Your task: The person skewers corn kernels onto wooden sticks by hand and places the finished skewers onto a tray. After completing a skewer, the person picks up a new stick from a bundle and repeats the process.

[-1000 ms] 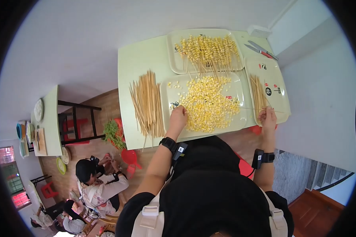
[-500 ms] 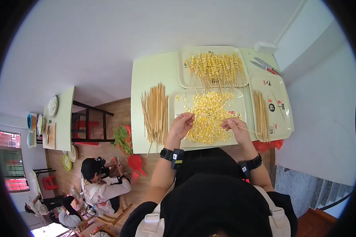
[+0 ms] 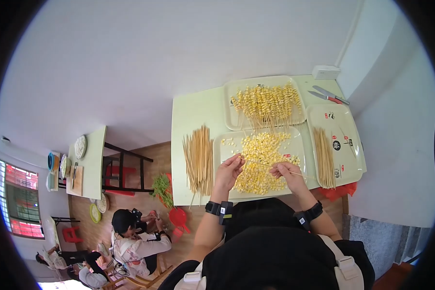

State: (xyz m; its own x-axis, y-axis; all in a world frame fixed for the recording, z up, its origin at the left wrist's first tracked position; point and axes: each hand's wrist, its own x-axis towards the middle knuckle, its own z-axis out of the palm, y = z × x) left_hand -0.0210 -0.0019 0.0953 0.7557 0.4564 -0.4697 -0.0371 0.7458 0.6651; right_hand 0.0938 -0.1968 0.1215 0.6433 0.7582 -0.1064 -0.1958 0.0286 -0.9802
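Over the front tray of loose corn kernels, both my hands are raised with fingers pinched. A thin bamboo skewer is in my right hand, its rear end sticking out to the right. The skewer's other end points toward my left hand. At my left fingertips is a small yellow corn kernel, partly hidden by the fingers. Behind, a second tray bears many finished corn skewers laid side by side.
A pile of bare skewers lies left of the corn. On the right, another tray holds more skewers; two knives lie behind it. A person sits lower left near a red basin.
The camera view has tilted, so the table sits lower and further right. My right hand has come slightly nearer to my left; both stay pinched above the corn.
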